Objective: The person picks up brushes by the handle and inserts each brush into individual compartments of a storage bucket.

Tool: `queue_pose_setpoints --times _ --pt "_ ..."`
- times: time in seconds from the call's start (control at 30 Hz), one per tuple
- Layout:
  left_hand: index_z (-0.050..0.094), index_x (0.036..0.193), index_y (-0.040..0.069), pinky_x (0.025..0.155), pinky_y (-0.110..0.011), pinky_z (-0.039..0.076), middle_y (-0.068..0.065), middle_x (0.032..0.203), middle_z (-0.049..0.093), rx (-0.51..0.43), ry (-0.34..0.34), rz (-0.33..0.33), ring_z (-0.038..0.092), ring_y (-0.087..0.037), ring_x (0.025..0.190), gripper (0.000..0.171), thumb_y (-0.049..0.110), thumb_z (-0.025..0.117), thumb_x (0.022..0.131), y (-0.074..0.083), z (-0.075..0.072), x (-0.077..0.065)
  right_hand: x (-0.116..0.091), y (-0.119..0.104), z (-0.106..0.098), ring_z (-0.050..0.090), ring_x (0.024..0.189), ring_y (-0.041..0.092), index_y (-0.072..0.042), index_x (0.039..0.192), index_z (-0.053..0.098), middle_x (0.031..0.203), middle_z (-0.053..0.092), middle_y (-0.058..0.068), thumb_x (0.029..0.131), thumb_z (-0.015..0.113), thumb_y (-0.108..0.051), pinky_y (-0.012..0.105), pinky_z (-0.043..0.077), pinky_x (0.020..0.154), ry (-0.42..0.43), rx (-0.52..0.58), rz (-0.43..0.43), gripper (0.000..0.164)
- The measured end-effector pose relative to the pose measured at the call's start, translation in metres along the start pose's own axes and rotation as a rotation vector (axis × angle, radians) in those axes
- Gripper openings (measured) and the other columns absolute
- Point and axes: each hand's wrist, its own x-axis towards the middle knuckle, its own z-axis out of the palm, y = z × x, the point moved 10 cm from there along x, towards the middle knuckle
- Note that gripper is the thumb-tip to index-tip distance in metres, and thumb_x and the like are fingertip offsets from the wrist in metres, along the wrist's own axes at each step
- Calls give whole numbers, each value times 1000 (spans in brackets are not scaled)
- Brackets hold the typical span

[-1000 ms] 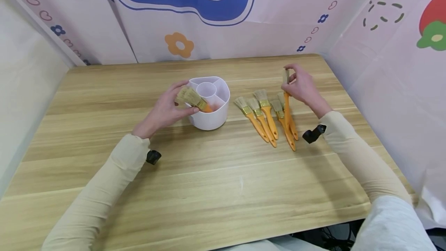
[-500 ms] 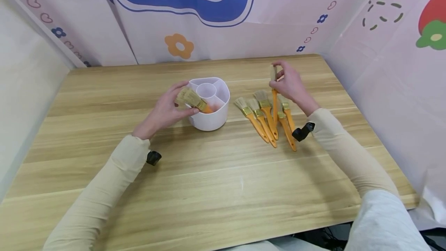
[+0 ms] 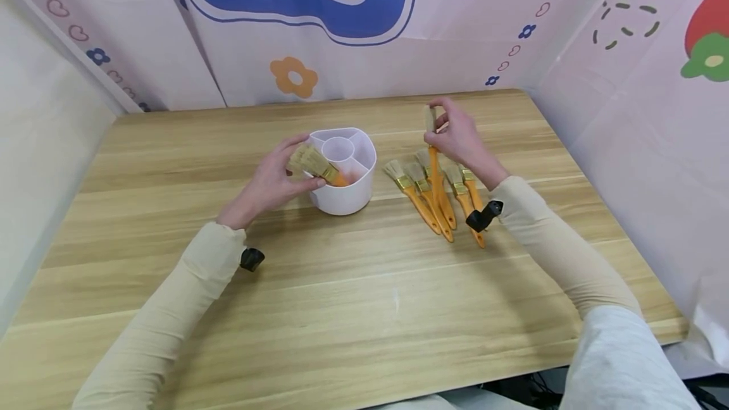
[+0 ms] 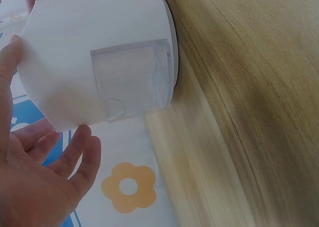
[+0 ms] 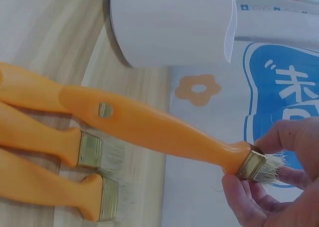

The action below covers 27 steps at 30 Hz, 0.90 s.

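Note:
My left hand (image 3: 273, 173) holds the left side of a white divided organizer (image 3: 347, 198), thumb at the near rim and fingers at the far rim. Paintbrushes (image 3: 313, 162) stand bristles-up in its left compartment, leaning toward this hand. In the left wrist view a clear plastic box (image 4: 130, 82) shows on the organizer's side. My right hand (image 3: 455, 138) pinches a paintbrush (image 5: 159, 130) at its bristle end and metal band, the orange handle hanging down. This brush is right of the organizer, over several paintbrushes (image 3: 421, 204) lying on the table.
The wooden table (image 3: 319, 309) meets a printed cloth backdrop (image 3: 364, 68) at the back, with cloth walls on both sides. Two more loose paintbrushes (image 3: 460, 190) lie at the right of the group, partly behind the black right wrist camera (image 3: 484, 216).
My right hand has moved left with the paintbrush, from the right end of the lying brushes to above their middle. The left hand and organizer have stayed in place.

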Motion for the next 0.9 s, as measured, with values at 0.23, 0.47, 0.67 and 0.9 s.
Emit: queue_pose_setpoints --times 0.23,0.47,0.67,0.9 --pt "51 132 10 90 -49 49 -3 150 36 -53 35 22 42 -27 131 66 26 79 75 -1 -2 -3 -3 -3 5 62 79 24 -11 136 41 98 58 15 80 59 -4 20 52 58 -10 4 -17 59" --pt "44 136 12 96 -51 45 -10 132 53 -139 37 -20 50 -29 120 65 22 74 80 -9 -4 -6 -4 -2 5 62 80 25 -12 136 41 98 59 15 80 59 -5 21 50 57 -3 -11 -34 60" --pt "50 129 9 99 -51 44 -13 131 55 -160 46 -28 50 -32 125 50 20 69 85 -13 -7 -7 -4 -1 5 63 82 27 -11 136 41 99 59 17 80 59 -5 21 51 57 0 -14 -41 59" --pt "47 131 -1 97 -51 47 -22 133 52 -153 85 12 52 -38 122 42 15 57 93 -14 -11 -7 -4 -1 4 63 81 25 -11 137 41 98 58 14 80 58 -5 21 51 58 11 -8 -37 60"
